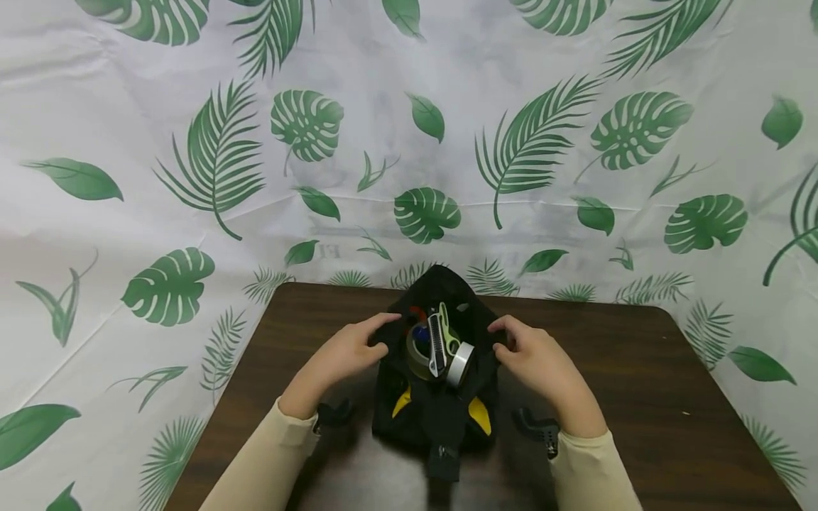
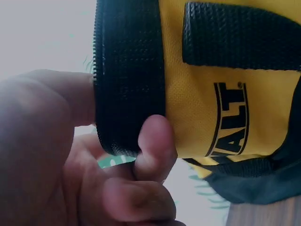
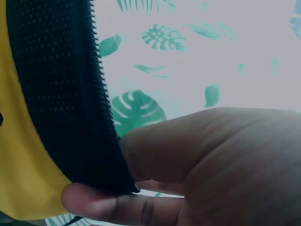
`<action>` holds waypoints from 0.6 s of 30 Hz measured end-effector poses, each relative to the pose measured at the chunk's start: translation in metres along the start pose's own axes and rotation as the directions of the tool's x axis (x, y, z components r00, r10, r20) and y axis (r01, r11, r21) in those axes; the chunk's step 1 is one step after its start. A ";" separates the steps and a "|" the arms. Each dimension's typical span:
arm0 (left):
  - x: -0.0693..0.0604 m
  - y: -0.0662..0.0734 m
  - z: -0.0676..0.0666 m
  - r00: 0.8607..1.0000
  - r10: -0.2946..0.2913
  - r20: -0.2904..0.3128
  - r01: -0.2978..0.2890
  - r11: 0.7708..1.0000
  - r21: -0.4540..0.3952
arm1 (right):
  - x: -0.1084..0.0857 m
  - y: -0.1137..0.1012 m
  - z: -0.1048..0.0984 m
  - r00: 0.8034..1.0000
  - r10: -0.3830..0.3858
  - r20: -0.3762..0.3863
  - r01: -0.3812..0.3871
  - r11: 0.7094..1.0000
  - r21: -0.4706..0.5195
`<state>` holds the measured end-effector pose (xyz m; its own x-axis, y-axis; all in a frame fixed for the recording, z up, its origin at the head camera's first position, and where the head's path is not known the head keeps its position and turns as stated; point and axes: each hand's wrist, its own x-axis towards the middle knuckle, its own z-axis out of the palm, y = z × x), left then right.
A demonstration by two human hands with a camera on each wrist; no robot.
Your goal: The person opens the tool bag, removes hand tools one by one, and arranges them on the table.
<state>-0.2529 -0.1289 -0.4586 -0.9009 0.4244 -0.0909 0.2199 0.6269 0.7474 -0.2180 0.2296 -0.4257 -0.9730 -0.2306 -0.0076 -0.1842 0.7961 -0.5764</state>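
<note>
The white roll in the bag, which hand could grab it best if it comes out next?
Probably the right hand: it is nearer the white roll, while the cutter lies between roll and left hand. It grips the bag, so it must let go first.

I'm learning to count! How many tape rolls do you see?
2: a brownish roll and, to its right, a white roll, in the open bag. More may be hidden inside.
</note>
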 end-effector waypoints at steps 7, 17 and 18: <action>-0.006 -0.006 -0.021 0.999 -0.037 0.020 0.037 0.999 -0.017 | -0.004 0.010 -0.016 1.000 0.020 -0.023 -0.020 1.000 -0.012; -0.015 -0.021 -0.046 0.998 -0.052 -0.019 0.051 0.998 -0.031 | -0.005 0.028 -0.029 0.996 0.088 -0.035 -0.089 0.996 -0.012; -0.015 -0.021 -0.046 0.998 -0.054 -0.020 0.053 0.998 -0.034 | -0.005 0.028 -0.028 0.995 0.088 -0.040 -0.088 0.996 -0.016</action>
<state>-0.2612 -0.1788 -0.4424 -0.9187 0.3768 -0.1182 0.1586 0.6262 0.7633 -0.2225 0.2685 -0.4184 -0.9901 -0.1376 -0.0256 -0.0998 0.8222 -0.5603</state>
